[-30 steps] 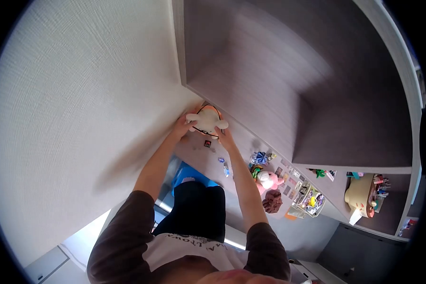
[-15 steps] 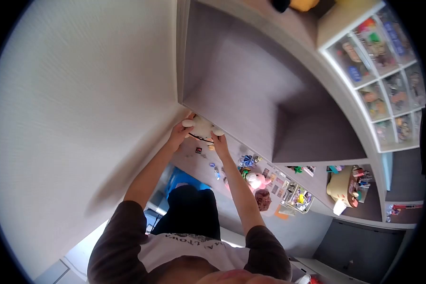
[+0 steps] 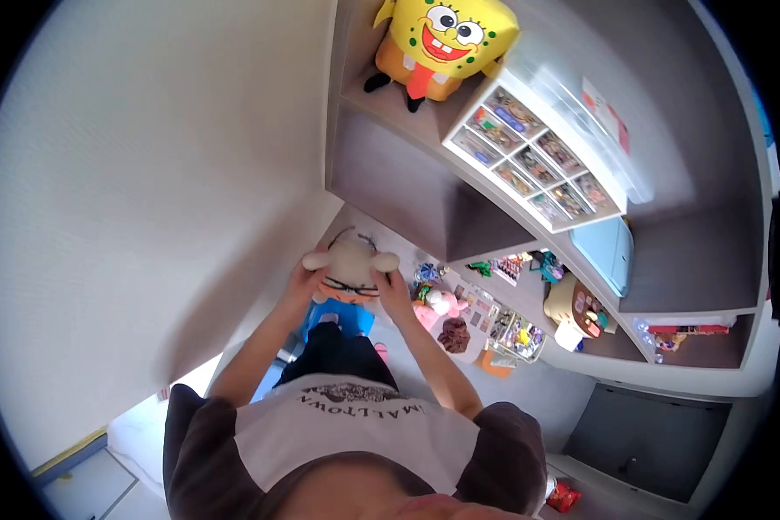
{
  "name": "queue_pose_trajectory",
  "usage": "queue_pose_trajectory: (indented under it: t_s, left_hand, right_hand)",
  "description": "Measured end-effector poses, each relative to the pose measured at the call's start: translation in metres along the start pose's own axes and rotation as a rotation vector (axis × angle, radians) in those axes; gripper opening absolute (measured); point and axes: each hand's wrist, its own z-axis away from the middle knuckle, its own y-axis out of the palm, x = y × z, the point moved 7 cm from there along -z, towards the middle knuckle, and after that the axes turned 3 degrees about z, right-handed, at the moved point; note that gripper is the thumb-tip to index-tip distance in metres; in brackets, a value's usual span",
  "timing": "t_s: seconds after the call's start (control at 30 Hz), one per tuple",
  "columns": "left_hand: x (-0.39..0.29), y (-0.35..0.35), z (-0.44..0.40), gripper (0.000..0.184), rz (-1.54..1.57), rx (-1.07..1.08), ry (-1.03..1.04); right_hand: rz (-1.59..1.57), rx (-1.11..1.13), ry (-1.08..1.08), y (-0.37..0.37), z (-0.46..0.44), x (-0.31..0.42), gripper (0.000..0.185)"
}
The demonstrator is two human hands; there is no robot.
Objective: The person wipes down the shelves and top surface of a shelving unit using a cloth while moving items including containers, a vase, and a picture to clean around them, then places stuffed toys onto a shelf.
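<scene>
A cream plush toy (image 3: pixel 351 260) with round ears or paws, an orange part and black glasses-like frames is held between my two hands, over the desk near the wall corner. My left hand (image 3: pixel 304 282) grips its left side below one white knob. On the other side, my right hand (image 3: pixel 391 289) has its fingers round the toy under the other knob. The toy covers part of both hands' fingers.
A textured wall (image 3: pixel 147 191) rises at the left. Shelves above hold a yellow cartoon plush (image 3: pixel 451 39) and a white drawer box (image 3: pixel 537 165). Right of my hands, the desk (image 3: pixel 393 236) carries a pink plush (image 3: pixel 426 314), a brown scrunchie (image 3: pixel 454 334) and a tray of small items (image 3: pixel 522 336).
Both hands have drawn the plush toy away from the shelf corner, toward my body. The view has shifted, and the yellow plush and whole drawer box now show above.
</scene>
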Motion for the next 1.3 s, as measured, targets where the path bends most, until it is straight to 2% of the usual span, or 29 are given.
queue_pose_trajectory:
  t_s: [0.03, 0.1, 0.2, 0.23, 0.3, 0.37, 0.47, 0.57, 0.67, 0.8, 0.9, 0.97, 1.0, 1.1, 1.2, 1.3]
  left_hand:
    - [-0.02, 0.008, 0.007, 0.038, -0.019, 0.005, 0.039]
    - [-0.058, 0.026, 0.013, 0.038, -0.048, 0.034, 0.095]
    - [-0.108, 0.066, 0.008, 0.038, -0.101, 0.116, 0.146]
    - [-0.123, 0.082, 0.001, 0.038, -0.134, 0.15, 0.178]
    - [-0.144, 0.112, -0.023, 0.039, -0.242, 0.169, 0.248]
    - [-0.141, 0.122, -0.064, 0.043, -0.208, 0.233, 0.438]
    - [-0.121, 0.119, -0.128, 0.052, -0.359, 0.187, 0.266]
    - [-0.128, 0.127, -0.151, 0.063, -0.2, 0.255, 0.261]
    - [-0.124, 0.109, -0.176, 0.067, -0.208, 0.158, 0.21]
    - [-0.117, 0.097, -0.176, 0.064, 0.002, 0.203, 0.281]
    - [-0.107, 0.095, -0.155, 0.062, 0.12, 0.143, 0.333]
    - [-0.106, 0.095, -0.16, 0.057, 0.168, 0.155, 0.372]
    - [-0.105, 0.094, -0.163, 0.054, 0.192, 0.16, 0.389]
    - [-0.101, 0.095, -0.171, 0.045, 0.168, 0.128, 0.389]
    - [-0.096, 0.095, -0.166, 0.039, 0.122, -0.028, 0.356]
    - [-0.099, 0.099, -0.163, 0.038, 0.094, -0.06, 0.351]
  right_hand:
    - [-0.015, 0.004, 0.077, -0.006, 0.004, 0.015, 0.033]
    - [0.027, -0.017, 0.021, -0.023, 0.003, 0.059, 0.036]
    - [0.006, -0.115, -0.121, -0.056, -0.007, 0.127, 0.029]
    - [-0.054, -0.167, -0.184, -0.066, -0.014, 0.14, 0.027]
    - [-0.141, -0.227, -0.145, -0.091, -0.041, 0.141, 0.027]
    - [-0.155, -0.283, -0.123, -0.103, -0.07, 0.128, 0.034]
    - [-0.064, -0.377, -0.085, -0.113, -0.106, 0.12, 0.036]
    - [-0.002, -0.343, -0.142, -0.11, -0.142, 0.107, 0.033]
    - [0.086, -0.354, -0.156, -0.098, -0.172, 0.087, 0.03]
    - [0.128, -0.325, -0.104, -0.08, -0.186, 0.082, 0.03]
    - [0.115, -0.242, -0.063, -0.071, -0.193, 0.08, 0.032]
    - [0.063, -0.364, -0.187, -0.073, -0.199, 0.076, 0.024]
    - [0.054, -0.361, -0.181, -0.074, -0.202, 0.07, 0.024]
    - [0.052, -0.248, -0.069, -0.073, -0.204, 0.062, 0.034]
    - [0.034, -0.181, -0.038, -0.07, -0.197, 0.064, 0.039]
    - [0.09, -0.287, -0.178, -0.076, -0.185, 0.092, 0.027]
